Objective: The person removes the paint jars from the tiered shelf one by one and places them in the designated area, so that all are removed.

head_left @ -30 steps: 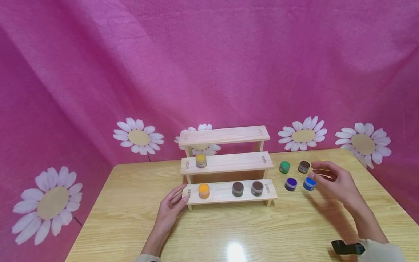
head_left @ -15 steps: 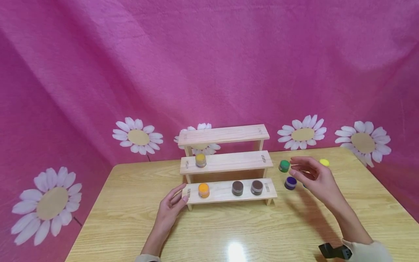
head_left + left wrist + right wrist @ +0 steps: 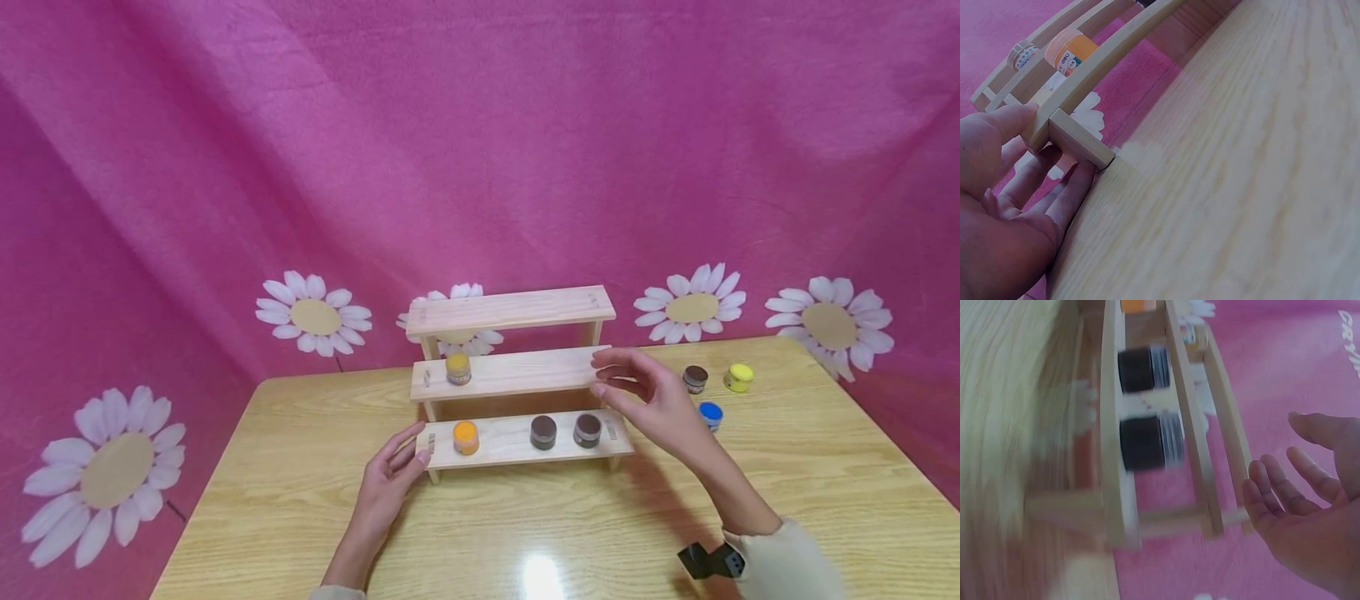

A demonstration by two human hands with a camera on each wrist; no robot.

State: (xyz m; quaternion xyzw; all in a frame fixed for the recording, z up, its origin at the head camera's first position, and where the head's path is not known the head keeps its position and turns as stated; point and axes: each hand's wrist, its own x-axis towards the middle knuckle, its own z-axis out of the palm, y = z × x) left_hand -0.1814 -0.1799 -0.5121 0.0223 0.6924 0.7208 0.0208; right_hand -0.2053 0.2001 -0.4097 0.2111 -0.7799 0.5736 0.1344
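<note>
Pale grained wood forms the three-tiered stepped rack (image 3: 525, 372) on the wood-grained table (image 3: 465, 533). The left hand (image 3: 387, 477) grips its lowest tier's end, near a squat round orange jar (image 3: 466, 437); the right hand (image 3: 654, 405), loosely spread, hovers at the middle tier.

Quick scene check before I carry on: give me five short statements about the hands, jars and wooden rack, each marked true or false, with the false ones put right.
1. The left hand grips the left end of the bottom shelf. True.
2. The right hand is holding a jar. False: the right wrist view shows the right hand with nothing in it.
3. Two dark jars stand side by side on the bottom shelf. True.
4. The orange jar is on the top shelf. False: the orange jar stands on the bottom shelf.
5. A blue jar stands on the table, right of the wooden rack. True.
</note>
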